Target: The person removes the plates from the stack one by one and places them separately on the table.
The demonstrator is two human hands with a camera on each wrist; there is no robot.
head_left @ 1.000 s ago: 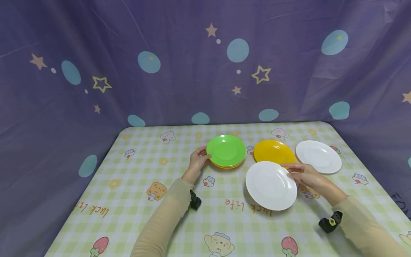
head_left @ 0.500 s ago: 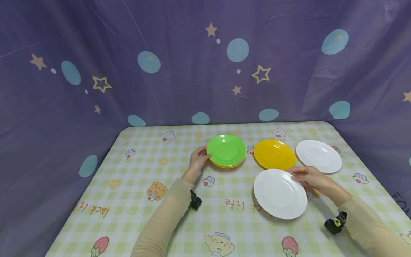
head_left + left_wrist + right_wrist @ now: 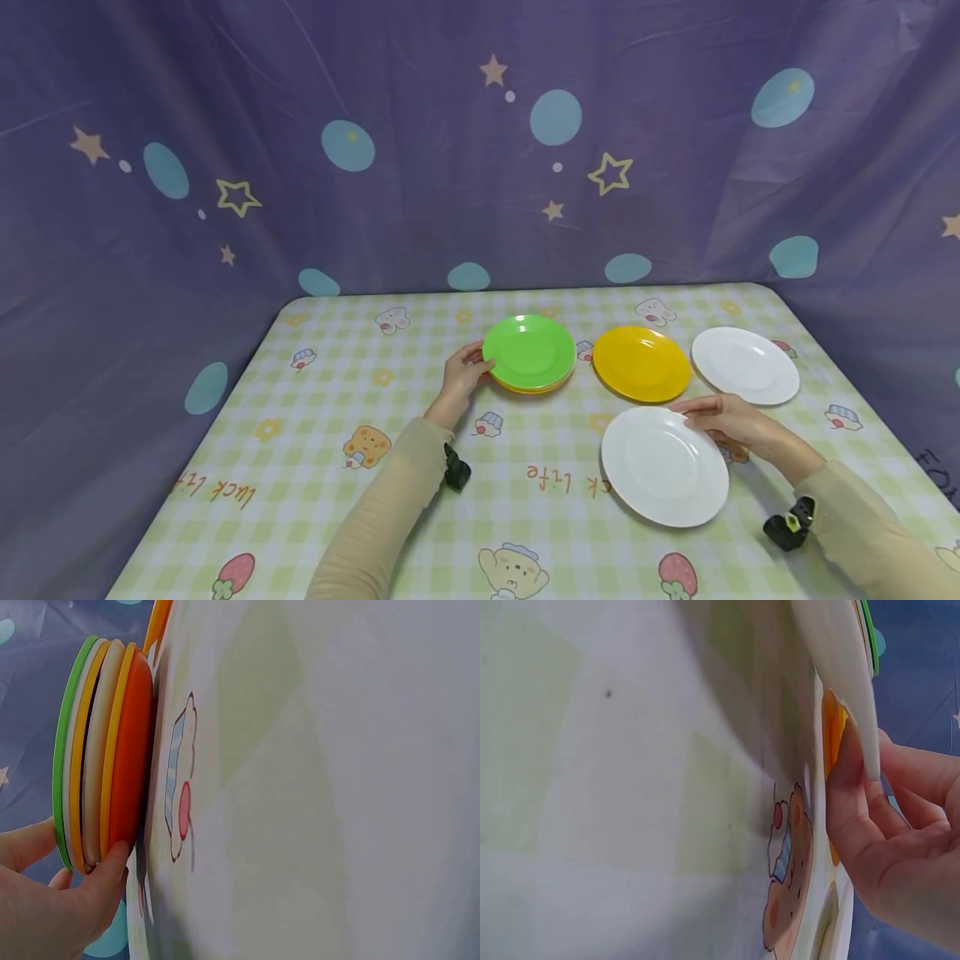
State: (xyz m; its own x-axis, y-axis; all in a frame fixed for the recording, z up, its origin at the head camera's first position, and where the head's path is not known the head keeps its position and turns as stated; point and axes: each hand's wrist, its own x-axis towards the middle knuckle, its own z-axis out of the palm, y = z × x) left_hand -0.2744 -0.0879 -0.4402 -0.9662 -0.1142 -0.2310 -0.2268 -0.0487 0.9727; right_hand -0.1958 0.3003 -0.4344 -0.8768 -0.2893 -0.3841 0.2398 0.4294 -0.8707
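My left hand [image 3: 461, 377] grips the near-left edge of a stack of plates topped by a green plate [image 3: 529, 352]. In the left wrist view, white and yellow plates lie under the green one, with an orange plate [image 3: 132, 750] at the bottom against the cloth. My right hand [image 3: 731, 423] pinches the far-right rim of a white plate [image 3: 664, 467]. From the right wrist, this white plate [image 3: 847, 667] appears a little above the tablecloth, its shadow falling beneath.
A yellow plate [image 3: 641, 363] lies flat behind the held white plate. To its right is a second white plate [image 3: 745, 365]. A checked tablecloth [image 3: 315, 517] with printed pictures covers the table, and a purple curtain [image 3: 420, 208] hangs behind it.
My right hand has moved the white plate toward the person and slightly right, uncovering the yellow plate's near edge. The left hand and its stack have stayed still.
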